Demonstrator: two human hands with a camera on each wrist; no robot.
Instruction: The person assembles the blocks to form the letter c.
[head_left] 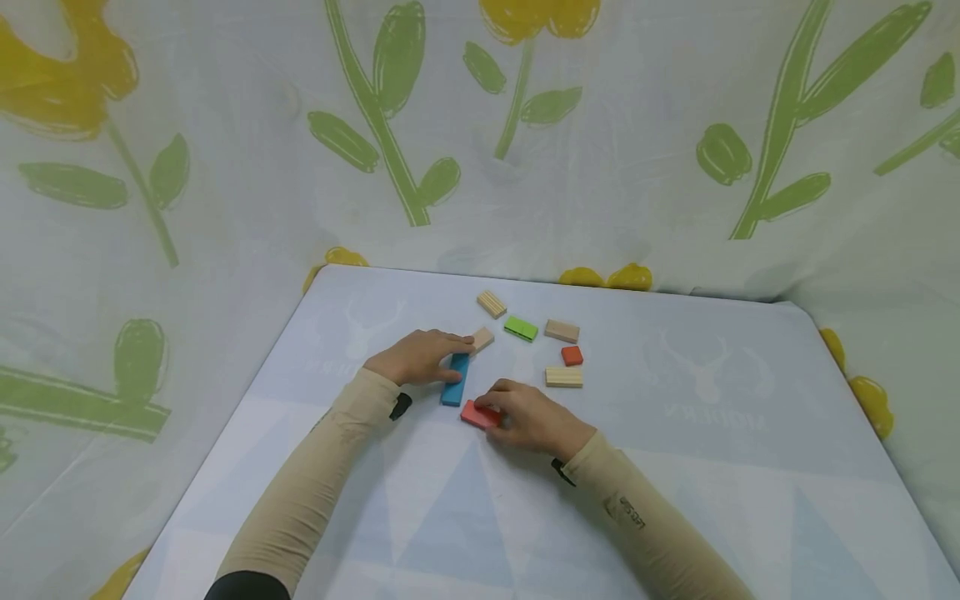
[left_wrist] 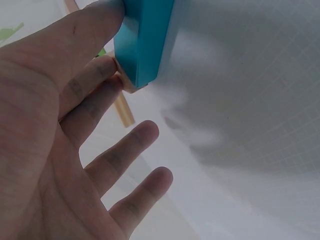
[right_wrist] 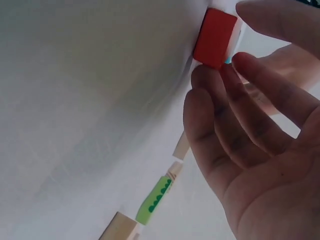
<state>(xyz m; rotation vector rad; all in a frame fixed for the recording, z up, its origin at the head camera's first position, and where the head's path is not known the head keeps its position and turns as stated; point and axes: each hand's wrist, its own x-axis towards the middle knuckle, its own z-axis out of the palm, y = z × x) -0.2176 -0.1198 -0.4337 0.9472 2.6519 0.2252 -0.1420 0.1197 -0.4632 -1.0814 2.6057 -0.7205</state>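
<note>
blue block (left_wrist: 142, 44): left wrist view broad, right sliver

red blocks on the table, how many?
2: one red block held by the right hand, the other red block just beyond the nearest wood block. The hands may hide more.

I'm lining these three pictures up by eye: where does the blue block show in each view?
Head: blue block slightly left of and below centre, by the left hand.
Left wrist: top, left of centre, at the thumb.
Right wrist: apparently only a small teal sliver, upper right, beside the red block.
Shared landmark: the left hand, behind the right hand in the right wrist view.
</note>
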